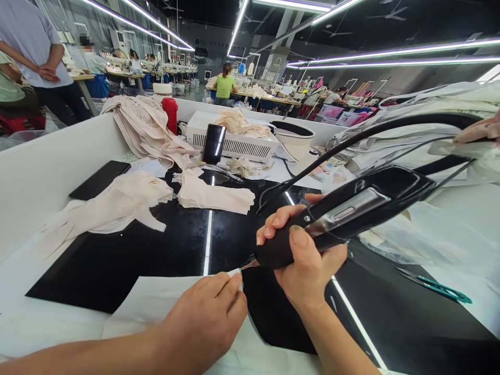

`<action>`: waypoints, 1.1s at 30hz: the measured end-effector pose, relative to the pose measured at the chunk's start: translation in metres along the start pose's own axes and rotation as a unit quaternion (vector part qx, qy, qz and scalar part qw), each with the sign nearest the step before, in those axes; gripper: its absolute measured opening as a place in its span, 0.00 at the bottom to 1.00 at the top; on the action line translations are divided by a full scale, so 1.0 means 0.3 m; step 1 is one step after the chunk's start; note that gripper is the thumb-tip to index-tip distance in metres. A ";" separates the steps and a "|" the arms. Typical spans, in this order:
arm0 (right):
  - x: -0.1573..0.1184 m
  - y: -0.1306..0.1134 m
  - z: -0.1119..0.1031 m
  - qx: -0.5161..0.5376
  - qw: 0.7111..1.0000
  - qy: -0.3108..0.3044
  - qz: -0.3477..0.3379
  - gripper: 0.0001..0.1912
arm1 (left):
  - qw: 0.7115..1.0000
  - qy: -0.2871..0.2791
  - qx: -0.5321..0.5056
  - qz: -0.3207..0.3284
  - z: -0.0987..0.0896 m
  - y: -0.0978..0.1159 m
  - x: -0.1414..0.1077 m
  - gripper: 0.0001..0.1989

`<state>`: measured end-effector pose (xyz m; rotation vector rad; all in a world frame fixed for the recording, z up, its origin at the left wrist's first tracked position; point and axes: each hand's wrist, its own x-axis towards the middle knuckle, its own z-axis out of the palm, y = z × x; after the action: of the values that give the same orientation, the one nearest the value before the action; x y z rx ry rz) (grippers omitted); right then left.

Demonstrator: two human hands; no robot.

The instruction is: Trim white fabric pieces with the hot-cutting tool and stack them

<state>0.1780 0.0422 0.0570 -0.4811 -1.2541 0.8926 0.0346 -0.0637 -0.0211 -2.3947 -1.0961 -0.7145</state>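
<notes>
A black handheld tool with a silver lever and a cable lies slanted in my right hand, whose fingers wrap round its dark grip. The narrow metal tip points down-left and meets the edge of a white fabric piece. My left hand pinches that fabric at its upper right corner, right beside the tip. The fabric lies over the near edge of a glossy black board. What is under my left palm is hidden.
Beige fabric pieces and a heap of strips lie on the far side. Teal scissors rest at right. A propped phone stands before a white vented box. Another person's hand is at the right edge.
</notes>
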 end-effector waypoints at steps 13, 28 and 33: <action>-0.010 0.009 0.014 0.026 1.000 0.008 0.002 0.23 | 1.000 0.002 -0.013 -0.021 0.002 0.000 0.001 0.12; -0.030 0.021 0.041 0.055 0.998 -0.009 0.000 0.22 | 0.999 0.028 -0.019 -0.040 -0.004 -0.002 0.016 0.17; -0.027 0.021 0.044 0.049 0.999 -0.010 0.002 0.21 | 0.999 0.012 -0.031 -0.039 0.004 -0.006 0.009 0.14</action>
<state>0.1632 0.0376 0.0510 -0.3984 -1.2229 0.9601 0.0351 -0.0605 -0.0201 -2.3998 -1.1786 -0.8131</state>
